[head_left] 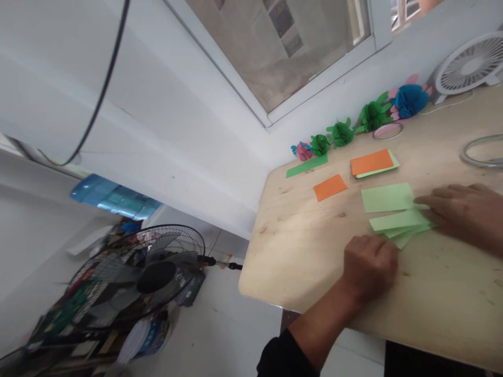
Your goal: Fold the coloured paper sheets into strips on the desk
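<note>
black standing fan (157,277) was at lower left of the frame. counter (275,251) filled the right side; on it, green strip (307,166) and single orange sheet (330,187) lay near its upper left corner. left hand (371,269), lower right of center, was curled up just beside the loose pale green sheets (403,222); couldn't tell if it pinched any. those sat right of center, fanned unevenly, below a flat pale green sheet (387,197). right hand (463,214), right edge, had fingers over their right end; blurred, grip unclear. judgement: uneven layers could slip or crease crooked if pressed unaligned; a dragging finger could skew the flat sheet.
</note>
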{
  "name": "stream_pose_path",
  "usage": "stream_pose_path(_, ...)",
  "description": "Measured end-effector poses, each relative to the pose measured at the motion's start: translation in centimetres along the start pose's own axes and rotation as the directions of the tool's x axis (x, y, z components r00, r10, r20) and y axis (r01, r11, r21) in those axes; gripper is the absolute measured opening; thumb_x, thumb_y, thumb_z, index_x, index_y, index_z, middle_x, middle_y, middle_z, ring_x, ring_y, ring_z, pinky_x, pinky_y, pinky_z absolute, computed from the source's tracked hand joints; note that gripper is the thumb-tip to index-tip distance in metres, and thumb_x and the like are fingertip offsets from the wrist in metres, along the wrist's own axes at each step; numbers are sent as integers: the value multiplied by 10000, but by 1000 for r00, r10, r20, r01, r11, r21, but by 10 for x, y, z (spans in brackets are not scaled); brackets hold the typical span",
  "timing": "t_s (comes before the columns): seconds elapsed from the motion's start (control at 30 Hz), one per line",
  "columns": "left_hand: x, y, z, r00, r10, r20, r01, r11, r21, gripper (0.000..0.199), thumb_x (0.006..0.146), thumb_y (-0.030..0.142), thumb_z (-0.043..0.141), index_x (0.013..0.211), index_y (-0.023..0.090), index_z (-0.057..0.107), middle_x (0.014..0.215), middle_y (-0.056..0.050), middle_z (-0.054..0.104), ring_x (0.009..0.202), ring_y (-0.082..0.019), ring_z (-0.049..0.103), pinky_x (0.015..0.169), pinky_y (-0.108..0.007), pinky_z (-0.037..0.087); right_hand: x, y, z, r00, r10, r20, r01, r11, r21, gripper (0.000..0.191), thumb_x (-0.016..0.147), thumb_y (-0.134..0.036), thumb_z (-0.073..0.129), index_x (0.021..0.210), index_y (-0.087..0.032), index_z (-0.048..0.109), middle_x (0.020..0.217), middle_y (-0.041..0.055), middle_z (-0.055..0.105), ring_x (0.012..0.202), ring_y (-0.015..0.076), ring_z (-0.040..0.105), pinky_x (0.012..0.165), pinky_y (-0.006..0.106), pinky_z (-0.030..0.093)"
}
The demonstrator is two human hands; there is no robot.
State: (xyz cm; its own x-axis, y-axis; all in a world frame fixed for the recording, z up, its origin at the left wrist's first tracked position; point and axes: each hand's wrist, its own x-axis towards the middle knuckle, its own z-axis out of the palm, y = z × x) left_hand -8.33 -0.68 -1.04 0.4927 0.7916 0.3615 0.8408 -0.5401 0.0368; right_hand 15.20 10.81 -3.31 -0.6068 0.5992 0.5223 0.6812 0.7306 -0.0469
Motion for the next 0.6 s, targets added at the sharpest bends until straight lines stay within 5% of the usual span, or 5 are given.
stream_pose_path(0.13, 33, -18, -10, 952, -301, 65, 307, 932, -193, 232, 926, 293, 469, 964, 187, 671, 922, -44, 719, 888, -186, 648, 820, -333, 511, 3, -19, -16, 993, -104, -47, 100, 992, -80, 301, 864, -310, 376, 1053, -232, 597, 1022, 84, 627, 907, 276, 546, 724, 427, 377)
stream_pose_path(0.23, 65, -36, -10, 919, -382, 99, 394, 898, -197, 270, 947, 246, 423, 1076, 156, 642, 1045, -74, 701, 986, -173, 634, 884, -307, 505, 3, -29, -15, 982, -182, -43, 177, 979, -103, 297, 884, -250, 368, 1073, -236, 596, 1043, 75, 619, 934, 255, 535, 787, 420, 369)
stream_pose_path(0.6, 133, -67, 14, 840, -293, 457, 383, 916, -116, 416, 792, 416, 681, 1152, 224, 600, 1281, -89, 587, 1252, -277, 488, 1010, -426, 452, -1, -25, 0, 972, -235, -24, 231, 966, -118, 236, 882, -231, 436, 1030, -250, 618, 969, 27, 626, 809, 183, 553, 756, 360, 341)
